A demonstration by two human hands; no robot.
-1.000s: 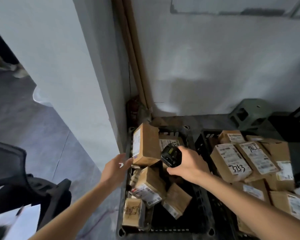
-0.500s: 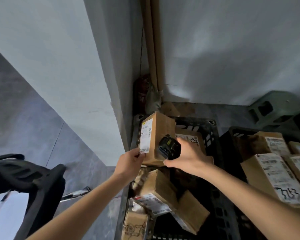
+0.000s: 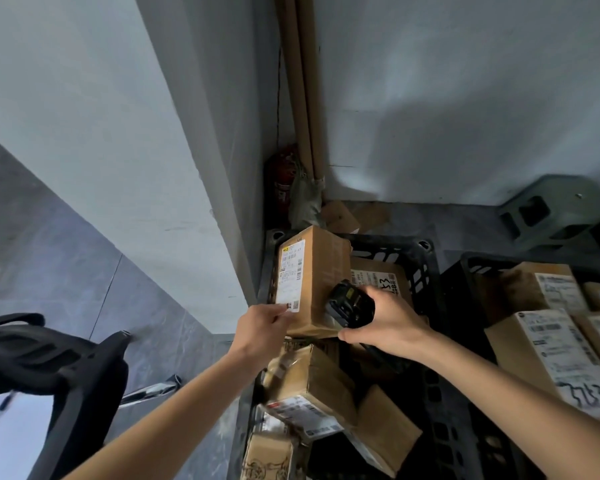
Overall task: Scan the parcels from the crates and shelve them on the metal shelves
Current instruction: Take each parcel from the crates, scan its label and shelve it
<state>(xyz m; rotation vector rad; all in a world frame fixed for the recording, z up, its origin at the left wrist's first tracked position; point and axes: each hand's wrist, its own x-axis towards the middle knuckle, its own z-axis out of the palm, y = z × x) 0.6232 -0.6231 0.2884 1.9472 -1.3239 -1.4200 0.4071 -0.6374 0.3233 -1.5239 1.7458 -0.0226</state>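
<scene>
Raised higher now, labelled brown parcel [image 3: 321, 271] between left hand [image 3: 261, 327] and scanner [image 3: 349, 303].

Single head view, looking down, close over hands [image 3: 388, 323].

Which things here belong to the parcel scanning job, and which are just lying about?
Job: brown cardboard parcel in left hand; black handheld scanner in right hand; black plastic crates.
Lying about: red fire extinguisher; grey-green plastic stool; black chair.
</scene>
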